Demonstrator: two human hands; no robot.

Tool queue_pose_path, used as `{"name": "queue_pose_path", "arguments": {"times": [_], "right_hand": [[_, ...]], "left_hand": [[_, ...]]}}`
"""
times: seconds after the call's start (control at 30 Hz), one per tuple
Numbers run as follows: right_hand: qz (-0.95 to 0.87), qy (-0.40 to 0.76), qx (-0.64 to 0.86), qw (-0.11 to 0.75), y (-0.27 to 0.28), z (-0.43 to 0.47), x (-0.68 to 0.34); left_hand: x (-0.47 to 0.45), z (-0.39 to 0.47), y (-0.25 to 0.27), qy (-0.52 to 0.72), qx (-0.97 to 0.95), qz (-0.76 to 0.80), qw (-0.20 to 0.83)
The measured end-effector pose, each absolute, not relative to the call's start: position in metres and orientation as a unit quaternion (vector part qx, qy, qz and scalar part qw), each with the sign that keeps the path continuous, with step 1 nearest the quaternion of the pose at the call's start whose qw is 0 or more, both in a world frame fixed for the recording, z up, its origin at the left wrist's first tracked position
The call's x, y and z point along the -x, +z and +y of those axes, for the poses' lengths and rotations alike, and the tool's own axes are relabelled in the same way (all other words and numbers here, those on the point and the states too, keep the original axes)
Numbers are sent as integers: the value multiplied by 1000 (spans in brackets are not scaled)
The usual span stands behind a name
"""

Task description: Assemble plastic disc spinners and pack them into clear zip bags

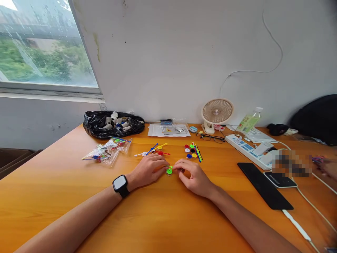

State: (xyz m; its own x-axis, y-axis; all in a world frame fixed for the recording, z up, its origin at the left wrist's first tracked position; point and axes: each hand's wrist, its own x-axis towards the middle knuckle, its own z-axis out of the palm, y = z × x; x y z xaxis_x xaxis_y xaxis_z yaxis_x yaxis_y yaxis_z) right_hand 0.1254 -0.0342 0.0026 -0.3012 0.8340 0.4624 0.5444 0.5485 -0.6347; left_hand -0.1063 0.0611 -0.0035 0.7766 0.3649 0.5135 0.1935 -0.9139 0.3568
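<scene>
A bright green spinner (169, 171), a round disc with a thin green arrow at its top, is between my hands low over the table. My left hand (150, 170), below a black smartwatch (120, 185), has its fingers curled, with the tips at the spinner's left side. From the right, my right hand (193, 176) bends its fingers in, the index fingertip at the arrow's end. Just beyond my left hand lie spinners with coloured arrows (155, 150). Past my right hand are several coloured discs (192, 150) and a bundle of loose arrows (198, 153).
Clear plastic bags of parts (104, 153) lie left, before a black bag (113, 124). A fan (217, 111), glasses (212, 137), a bottle (249, 121) and a power strip (246, 149) stand behind. A black phone-like slab (263, 184) lies right, near another person's hand (328, 168).
</scene>
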Motion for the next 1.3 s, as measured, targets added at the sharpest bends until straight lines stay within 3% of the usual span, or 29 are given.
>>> {"name": "queue_pose_path", "arguments": {"times": [1.3], "right_hand": [[-790,154,463,372,-8,-26,-133]], "left_hand": [[102,55,1,237,-954,143,116]]}}
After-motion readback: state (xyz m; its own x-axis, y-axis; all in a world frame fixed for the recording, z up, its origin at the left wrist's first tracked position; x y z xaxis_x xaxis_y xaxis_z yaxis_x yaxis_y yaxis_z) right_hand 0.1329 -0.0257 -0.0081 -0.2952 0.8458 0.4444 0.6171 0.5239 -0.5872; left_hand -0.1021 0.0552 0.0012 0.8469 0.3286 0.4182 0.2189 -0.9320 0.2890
